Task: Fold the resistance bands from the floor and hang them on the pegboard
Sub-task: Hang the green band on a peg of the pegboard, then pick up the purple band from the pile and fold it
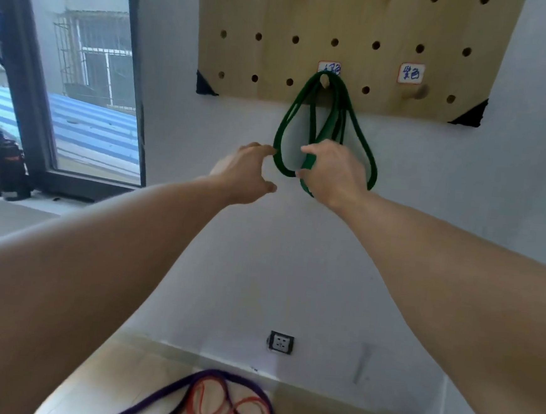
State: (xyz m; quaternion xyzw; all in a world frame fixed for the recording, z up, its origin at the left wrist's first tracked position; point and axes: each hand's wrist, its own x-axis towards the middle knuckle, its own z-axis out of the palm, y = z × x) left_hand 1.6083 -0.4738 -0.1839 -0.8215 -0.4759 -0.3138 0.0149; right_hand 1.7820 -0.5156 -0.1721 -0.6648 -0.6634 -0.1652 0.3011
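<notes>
White wall, pegboard [280, 18] at top: green band [284, 126] looped over a peg [324, 80], right hand [333, 172] pinching its strands to settle them, left hand [245, 172] spread, fingertips steadying the loop's edge.

Soft daylight enters from the window [80, 70]; edges bend and blur slightly.

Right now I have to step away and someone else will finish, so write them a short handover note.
Left hand: open, fingertips at the green band, no grip.
Right hand: holds the green band's lower loops.
Green band: folded, hung on a peg of the pegboard.
Done: green band hung.
Left: release it; fold and hang the purple band and red band lying on the floor. The next peg is bare.
</notes>
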